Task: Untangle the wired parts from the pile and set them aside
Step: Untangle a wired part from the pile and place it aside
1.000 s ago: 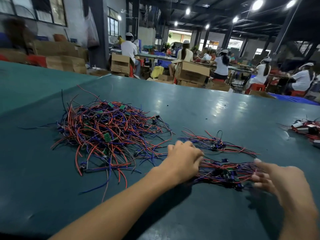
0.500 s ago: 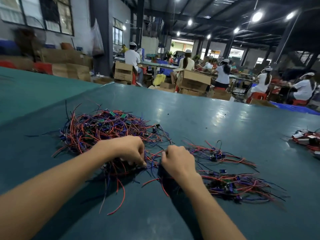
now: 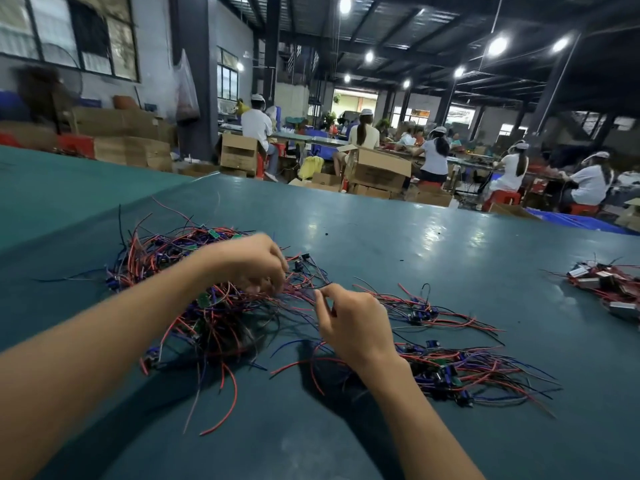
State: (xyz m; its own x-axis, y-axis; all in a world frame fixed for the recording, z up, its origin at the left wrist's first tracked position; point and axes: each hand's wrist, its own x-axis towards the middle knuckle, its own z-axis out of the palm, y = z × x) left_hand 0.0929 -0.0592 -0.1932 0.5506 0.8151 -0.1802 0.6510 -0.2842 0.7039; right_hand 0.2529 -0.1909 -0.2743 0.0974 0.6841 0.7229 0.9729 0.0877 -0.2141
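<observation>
While both bare forearms reach forward from the lower edge, the two hands work at the near part of the teal worktop (image 3: 398, 237). The right hand (image 3: 353, 323) is the nearer one. Its grip is pressed together, thumb and forefinger pinching one thin strand (image 3: 302, 293) that runs leftward into the pile, and its other fingers are curled in. Just beyond it, to the left, the left hand (image 3: 254, 268) is lowered onto the pile (image 3: 166, 252). Its grip is curled downward around a few wires at the pile's right edge; the fingertips are blurred, so I cannot tell which wires exactly.

The pile is one big tangle of red, blue and black wires with small green boards in it. It lies on the worktop left of centre, partly hidden by the left forearm.

To the right of the hands lie two smaller bundles, apart from the pile: the nearer bundle (image 3: 464, 372) just beside the right wrist, and the farther bundle (image 3: 420, 311) a little beyond it. Each holds wired parts with dark blue components. Well apart, at the far right edge, is one more heap (image 3: 604, 284) of red wires and pale box-shaped parts.

Past the far edge of the worktop stand cardboard boxes (image 3: 377, 168) and at least five seated workers (image 3: 256, 124) in pale shirts at long tables. Two red stools (image 3: 502, 199) show on the right side. At least seven round lamps (image 3: 497, 46) shine under the dark ceiling.
</observation>
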